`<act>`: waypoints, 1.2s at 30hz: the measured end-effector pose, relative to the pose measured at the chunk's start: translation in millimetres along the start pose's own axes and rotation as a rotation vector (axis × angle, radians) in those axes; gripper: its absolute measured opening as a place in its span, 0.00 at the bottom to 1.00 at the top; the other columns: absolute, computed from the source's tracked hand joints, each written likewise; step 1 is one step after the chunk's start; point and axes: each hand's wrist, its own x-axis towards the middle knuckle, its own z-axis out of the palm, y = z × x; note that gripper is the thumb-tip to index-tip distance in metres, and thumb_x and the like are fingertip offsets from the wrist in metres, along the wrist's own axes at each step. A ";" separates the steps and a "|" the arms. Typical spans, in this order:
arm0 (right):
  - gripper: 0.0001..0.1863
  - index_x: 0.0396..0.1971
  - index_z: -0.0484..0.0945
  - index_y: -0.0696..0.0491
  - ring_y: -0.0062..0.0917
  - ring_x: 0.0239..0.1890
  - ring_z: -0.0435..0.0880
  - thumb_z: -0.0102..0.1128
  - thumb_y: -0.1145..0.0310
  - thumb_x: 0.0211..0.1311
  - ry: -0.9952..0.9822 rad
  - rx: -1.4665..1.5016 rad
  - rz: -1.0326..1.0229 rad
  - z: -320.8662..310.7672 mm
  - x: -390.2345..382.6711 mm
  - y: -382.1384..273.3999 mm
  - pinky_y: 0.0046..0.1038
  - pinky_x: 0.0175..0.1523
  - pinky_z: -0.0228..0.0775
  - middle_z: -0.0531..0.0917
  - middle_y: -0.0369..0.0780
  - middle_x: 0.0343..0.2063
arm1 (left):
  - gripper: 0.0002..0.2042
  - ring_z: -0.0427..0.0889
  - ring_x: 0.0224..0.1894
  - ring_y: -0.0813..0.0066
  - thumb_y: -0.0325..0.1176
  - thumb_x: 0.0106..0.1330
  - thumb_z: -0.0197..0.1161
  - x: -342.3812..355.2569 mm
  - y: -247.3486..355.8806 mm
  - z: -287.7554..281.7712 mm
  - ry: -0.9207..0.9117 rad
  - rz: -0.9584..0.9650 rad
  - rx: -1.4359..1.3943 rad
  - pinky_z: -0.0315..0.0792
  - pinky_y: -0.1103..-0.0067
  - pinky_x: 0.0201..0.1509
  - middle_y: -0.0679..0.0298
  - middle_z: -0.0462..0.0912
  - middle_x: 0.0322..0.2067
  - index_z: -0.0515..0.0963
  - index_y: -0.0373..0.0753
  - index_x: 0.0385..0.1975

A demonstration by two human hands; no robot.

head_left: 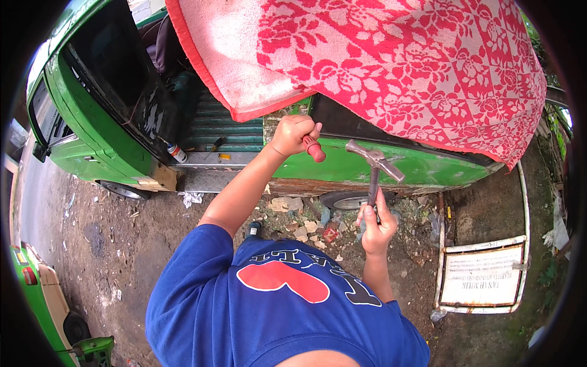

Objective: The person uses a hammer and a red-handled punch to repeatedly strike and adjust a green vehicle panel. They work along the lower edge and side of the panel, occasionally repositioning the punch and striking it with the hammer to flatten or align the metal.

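Note:
My left hand (292,134) is closed round a red-handled tool (314,150) against the rear edge of the green van's open doorway (269,128), below a red-and-white floral blanket (397,55); the tool's tip is hidden. My right hand (376,226) grips the dark handle of a metal hammer (375,160), whose head is raised just right of the red handle, apart from it, in front of the green side panel (324,168).
A spray can (176,153) and small items lie by the ribbed van floor (220,128). A rusty white sign frame (483,244) is at the right. Another green vehicle (33,287) is at lower left. Rubble litters the dirt ground (116,244) below the van.

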 end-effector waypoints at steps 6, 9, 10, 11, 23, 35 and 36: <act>0.25 0.65 0.67 0.53 0.21 0.21 0.73 0.52 0.77 0.67 -0.035 -0.027 -0.400 4.7 2.1 -4.3 0.24 0.25 0.70 0.79 0.40 0.25 | 0.20 0.65 0.13 0.58 0.23 0.56 0.66 4.0 0.4 0.2 0.026 -0.052 -0.003 0.60 0.67 0.18 0.59 0.62 0.12 0.58 0.38 0.13; 0.26 0.65 0.68 0.52 0.21 0.21 0.72 0.51 0.78 0.67 -0.007 -0.066 -0.480 12.8 4.8 -5.0 0.24 0.25 0.70 0.79 0.39 0.26 | 0.20 0.64 0.13 0.59 0.22 0.56 0.66 6.0 -1.8 1.5 0.053 -0.044 -0.018 0.59 0.68 0.19 0.59 0.62 0.12 0.58 0.38 0.13; 0.26 0.65 0.68 0.51 0.21 0.21 0.72 0.51 0.78 0.67 -0.018 -0.119 -0.462 13.3 5.5 -5.8 0.24 0.25 0.70 0.80 0.39 0.26 | 0.20 0.64 0.13 0.59 0.22 0.56 0.65 5.7 -4.1 2.9 0.053 -0.058 -0.040 0.59 0.68 0.19 0.59 0.62 0.12 0.58 0.38 0.13; 0.21 0.56 0.77 0.58 0.19 0.22 0.74 0.59 0.80 0.61 -0.117 -0.388 -0.258 7.1 6.3 3.0 0.22 0.28 0.68 0.83 0.40 0.29 | 0.20 0.64 0.13 0.59 0.22 0.57 0.65 5.9 -6.4 4.7 0.054 -0.073 -0.063 0.59 0.68 0.19 0.60 0.62 0.12 0.58 0.38 0.13; 0.25 0.64 0.66 0.61 0.18 0.23 0.72 0.53 0.75 0.68 0.156 0.177 -0.021 -14.5 3.0 5.0 0.22 0.27 0.70 0.76 0.36 0.27 | 0.19 0.66 0.13 0.58 0.25 0.56 0.66 -24.1 10.6 5.5 -0.047 -0.096 0.005 0.61 0.67 0.19 0.60 0.64 0.11 0.60 0.39 0.12; 0.24 0.62 0.68 0.62 0.17 0.22 0.73 0.55 0.76 0.67 0.034 0.170 0.069 -6.6 -7.3 7.2 0.21 0.28 0.69 0.78 0.37 0.25 | 0.19 0.68 0.14 0.57 0.28 0.56 0.66 -26.9 15.8 -7.2 -0.060 -0.146 0.033 0.63 0.65 0.19 0.59 0.65 0.11 0.60 0.39 0.11; 0.24 0.62 0.68 0.62 0.17 0.22 0.73 0.55 0.75 0.67 0.034 0.167 0.077 -6.0 -7.5 7.8 0.21 0.28 0.69 0.78 0.37 0.25 | 0.19 0.68 0.14 0.57 0.28 0.56 0.66 -27.0 16.2 -8.7 -0.059 -0.149 0.038 0.63 0.65 0.19 0.59 0.65 0.11 0.60 0.39 0.11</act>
